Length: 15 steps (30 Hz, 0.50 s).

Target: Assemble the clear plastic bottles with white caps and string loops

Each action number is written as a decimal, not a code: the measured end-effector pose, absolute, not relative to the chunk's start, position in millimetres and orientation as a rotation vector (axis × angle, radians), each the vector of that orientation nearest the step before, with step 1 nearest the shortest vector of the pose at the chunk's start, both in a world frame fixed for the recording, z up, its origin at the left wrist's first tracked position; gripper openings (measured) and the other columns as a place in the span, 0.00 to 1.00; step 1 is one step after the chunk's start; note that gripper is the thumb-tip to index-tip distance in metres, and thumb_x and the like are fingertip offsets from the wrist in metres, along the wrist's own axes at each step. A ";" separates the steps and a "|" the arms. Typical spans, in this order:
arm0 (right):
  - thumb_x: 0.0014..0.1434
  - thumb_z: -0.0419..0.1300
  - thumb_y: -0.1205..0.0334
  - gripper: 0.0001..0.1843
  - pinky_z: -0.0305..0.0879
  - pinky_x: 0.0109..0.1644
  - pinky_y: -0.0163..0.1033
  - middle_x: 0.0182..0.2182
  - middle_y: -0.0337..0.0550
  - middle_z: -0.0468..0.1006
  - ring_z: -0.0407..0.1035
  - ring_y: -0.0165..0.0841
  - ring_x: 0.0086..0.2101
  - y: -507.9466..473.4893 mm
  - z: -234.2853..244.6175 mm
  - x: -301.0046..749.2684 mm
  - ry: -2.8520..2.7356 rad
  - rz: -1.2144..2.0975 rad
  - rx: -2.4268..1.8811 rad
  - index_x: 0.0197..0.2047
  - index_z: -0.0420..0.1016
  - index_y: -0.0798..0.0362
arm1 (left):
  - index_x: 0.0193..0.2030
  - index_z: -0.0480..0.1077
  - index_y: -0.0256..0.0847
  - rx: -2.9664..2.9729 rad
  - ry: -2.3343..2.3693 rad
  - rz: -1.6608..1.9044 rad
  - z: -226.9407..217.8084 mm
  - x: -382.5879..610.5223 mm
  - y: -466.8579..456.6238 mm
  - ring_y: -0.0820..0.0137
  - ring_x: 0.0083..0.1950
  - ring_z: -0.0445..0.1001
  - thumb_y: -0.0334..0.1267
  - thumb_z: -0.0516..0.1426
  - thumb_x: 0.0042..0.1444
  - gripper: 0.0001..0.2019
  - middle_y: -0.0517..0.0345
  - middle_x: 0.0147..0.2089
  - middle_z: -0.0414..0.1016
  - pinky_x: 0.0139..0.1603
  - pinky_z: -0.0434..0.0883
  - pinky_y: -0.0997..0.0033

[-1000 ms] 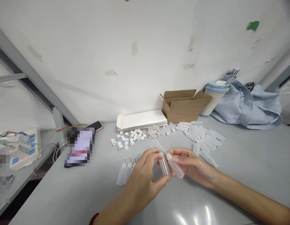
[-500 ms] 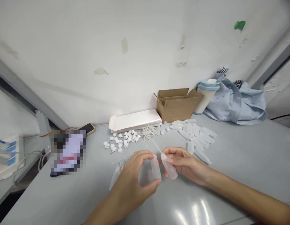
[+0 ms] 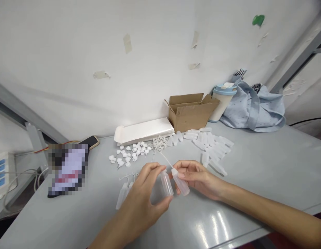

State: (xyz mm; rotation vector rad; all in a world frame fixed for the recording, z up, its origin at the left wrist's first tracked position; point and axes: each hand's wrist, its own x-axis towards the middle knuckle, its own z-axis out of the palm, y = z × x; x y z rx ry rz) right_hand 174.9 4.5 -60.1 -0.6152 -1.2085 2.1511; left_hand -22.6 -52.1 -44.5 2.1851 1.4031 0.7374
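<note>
Between thumb and fingers, my left hand (image 3: 146, 193) pinches a small clear plastic bottle (image 3: 167, 183) by its neck and base. My right hand (image 3: 195, 178) grips a second small bottle (image 3: 181, 182) near its neck; a thin white cord (image 3: 165, 158) runs up and left from its top. Both bottles are tilted and held side by side above the table. Left of my left hand lie bottles (image 3: 122, 196) with white cords at their tops, partly hidden by the hand. Several more clear bottles (image 3: 214, 148) lie in a pile beyond my right hand.
White caps (image 3: 127, 155) and a tangle of white cords (image 3: 159, 142) lie before white flat boxes (image 3: 147, 130). Behind stand an open cardboard box (image 3: 193, 117), a tumbler (image 3: 222, 103) and a blue fabric bag (image 3: 253, 110). A phone (image 3: 91, 141) lies at left on the grey table (image 3: 253, 173).
The view has shifted a little, so the whole scene sits further left and slightly higher. Both hands keep hold of their bottles, which stay side by side.
</note>
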 end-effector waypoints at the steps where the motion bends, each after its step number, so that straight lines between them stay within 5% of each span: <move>1: 0.54 0.62 0.63 0.09 0.64 0.33 0.38 0.32 0.45 0.75 0.72 0.31 0.27 4.5 -59.9 175.0 -1.215 2.147 -0.613 0.38 0.72 0.58 | 0.57 0.55 0.50 2.190 1.402 0.731 -44.8 -22.4 -52.3 0.65 0.56 0.65 0.30 0.55 0.51 0.27 0.54 0.56 0.60 0.53 0.68 0.64; 7: 0.56 0.61 0.62 0.08 0.65 0.36 0.38 0.39 0.48 0.76 0.72 0.30 0.29 7.1 -50.6 177.5 -1.283 2.102 -0.691 0.38 0.72 0.57 | 0.57 0.57 0.44 2.244 1.418 0.684 -41.2 -32.6 -44.2 0.63 0.56 0.63 0.29 0.54 0.50 0.26 0.51 0.55 0.62 0.54 0.67 0.61; 15: 0.51 0.65 0.57 0.13 0.64 0.40 0.39 0.28 0.39 0.73 0.72 0.31 0.30 10.5 -55.6 175.3 -1.323 1.964 -0.999 0.36 0.73 0.57 | 0.51 0.64 0.40 2.294 1.372 0.366 -38.4 -51.7 -39.4 0.60 0.56 0.60 0.29 0.55 0.49 0.20 0.52 0.51 0.69 0.55 0.66 0.57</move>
